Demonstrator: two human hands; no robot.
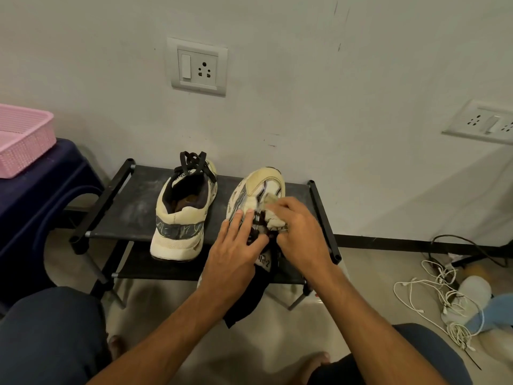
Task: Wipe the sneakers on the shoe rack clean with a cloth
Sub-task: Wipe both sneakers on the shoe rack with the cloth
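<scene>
Two cream sneakers with dark patterned panels are at the black shoe rack (130, 207). The left sneaker (181, 209) stands on the top shelf, heel toward me, black laces piled at its tongue. The right sneaker (259, 190) is tipped up with its toe pointing to the wall. My left hand (236, 254) grips it at the laces and tongue. My right hand (298, 232) presses a crumpled cream cloth (276, 220) against the sneaker's right side. A black cloth (247, 301) hangs down below my hands.
A pink plastic basket (22, 140) sits on a dark blue stool (41, 207) to the left. White cables (441, 298) and a blue and white object lie on the floor at right. Wall sockets are above the rack. My knees frame the bottom of the view.
</scene>
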